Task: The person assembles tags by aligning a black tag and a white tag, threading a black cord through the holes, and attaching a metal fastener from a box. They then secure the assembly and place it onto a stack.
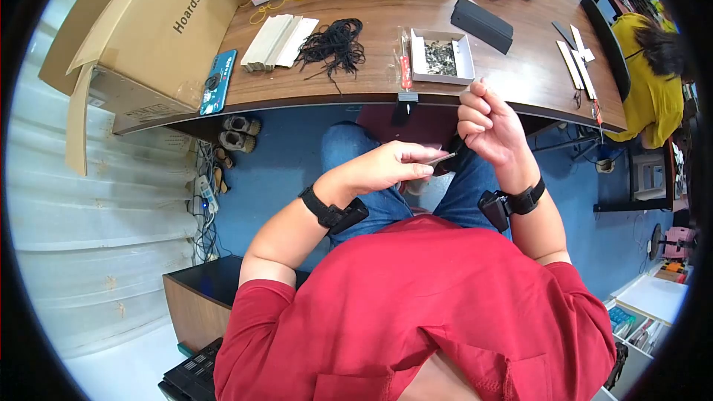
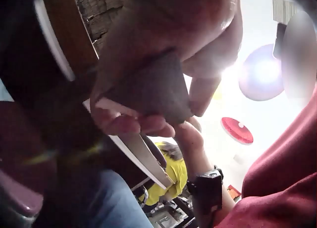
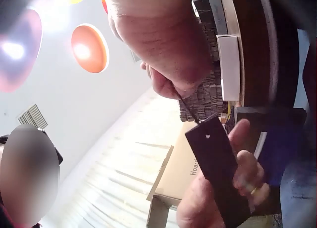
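The left hand (image 1: 394,163) grips a dark card (image 3: 218,163), with its thumb on one side and the fingers on the other. The card is over the person's lap, on the near side of the worktop (image 1: 371,15) edge. It has one small hole close to its end, and from this same end a thin black cord (image 3: 188,105) goes up to the right hand (image 1: 490,126). The right hand has curled fingers and pinches this cord; it is raised to the right of the left hand, near the worktop edge.

On the worktop, a white box (image 1: 445,79) with small dark and pale pieces stands near the edge. To the left of it lies a heap of black cords (image 1: 338,44), and further left a stack of pale cards (image 1: 267,43). To the right of the white box, a little farther, there is a black stack (image 1: 483,26). At the far left, a big cardboard box (image 1: 167,37) stands open. On the right side, a person in yellow (image 1: 646,89) is beyond the worktop.
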The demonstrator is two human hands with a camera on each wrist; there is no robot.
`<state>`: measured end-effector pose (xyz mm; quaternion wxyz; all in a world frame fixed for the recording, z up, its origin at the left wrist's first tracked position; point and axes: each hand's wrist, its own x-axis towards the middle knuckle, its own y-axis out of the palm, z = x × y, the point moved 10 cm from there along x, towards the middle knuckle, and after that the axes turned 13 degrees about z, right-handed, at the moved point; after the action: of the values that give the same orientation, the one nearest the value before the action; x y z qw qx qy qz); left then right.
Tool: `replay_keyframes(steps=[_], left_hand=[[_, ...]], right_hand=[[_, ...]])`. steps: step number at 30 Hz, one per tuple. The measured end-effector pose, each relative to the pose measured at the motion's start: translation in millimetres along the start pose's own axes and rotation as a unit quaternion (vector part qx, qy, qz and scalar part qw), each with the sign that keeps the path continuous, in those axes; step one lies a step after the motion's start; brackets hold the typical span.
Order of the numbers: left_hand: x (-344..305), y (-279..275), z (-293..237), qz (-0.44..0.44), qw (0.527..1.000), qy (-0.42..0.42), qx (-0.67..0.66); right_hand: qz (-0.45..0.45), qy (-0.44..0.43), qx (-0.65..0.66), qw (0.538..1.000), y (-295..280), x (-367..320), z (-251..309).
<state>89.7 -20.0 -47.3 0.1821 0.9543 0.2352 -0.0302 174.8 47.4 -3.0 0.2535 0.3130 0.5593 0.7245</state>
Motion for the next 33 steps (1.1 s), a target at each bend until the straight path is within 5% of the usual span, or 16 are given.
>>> replay_keyframes(steps=[3,6,8,11,12,14,15,18,20,21,25,27,28,29,32,33], left_hand=[[-5,-15,-15,-0.110,0.990,0.021,0.090],[-21,-7,-73,-0.222,0.830,0.036,0.510],[-27,-2,-86,-0.251,0.775,0.067,0.576],[-27,1,-91,-0.259,0.748,0.080,0.605],[-24,3,-90,-0.256,0.750,0.083,0.604],[-16,7,-87,-0.244,0.733,0.067,0.631],[-15,8,-89,-0.245,0.725,0.072,0.640],[-13,10,-88,-0.235,0.691,0.055,0.681],[-12,15,-94,-0.202,0.694,0.067,0.688],[-18,21,-108,-0.208,0.687,0.123,0.686],[-78,-31,-156,-0.388,0.611,0.177,0.667],[-121,-83,-157,-0.513,0.559,0.105,0.642],[-140,-108,-153,-0.557,0.534,0.041,0.635],[-156,-124,-152,-0.594,0.500,-0.011,0.630],[-182,-155,-144,-0.629,0.401,-0.061,0.663],[-188,-162,-141,-0.626,0.409,-0.067,0.660]], right_hand=[[0.063,-0.011,-0.057,0.996,20,-1,10],[0.061,-0.016,-0.029,0.998,18,-6,14],[0.025,-0.010,0.013,1.000,1,-11,15],[-0.064,0.038,-0.195,0.978,-26,-21,24],[-0.219,0.038,-0.528,0.820,-6,-27,31],[-0.039,0.004,-0.857,0.514,47,-10,6],[-0.055,0.075,-0.839,0.536,45,-8,-2],[-0.096,0.126,-0.877,0.453,38,-9,2],[-0.049,0.148,-0.869,0.470,39,-8,1],[-0.093,0.192,-0.806,0.552,26,-15,8],[-0.200,-0.011,-0.756,0.623,39,-47,125],[-0.299,-0.119,-0.698,0.640,25,-82,206],[-0.326,-0.095,-0.712,0.615,1,-99,253],[-0.332,-0.155,-0.777,0.512,15,-102,268],[-0.440,-0.151,-0.885,-0.016,52,-110,260],[-0.381,-0.205,-0.899,0.071,40,-111,258]])
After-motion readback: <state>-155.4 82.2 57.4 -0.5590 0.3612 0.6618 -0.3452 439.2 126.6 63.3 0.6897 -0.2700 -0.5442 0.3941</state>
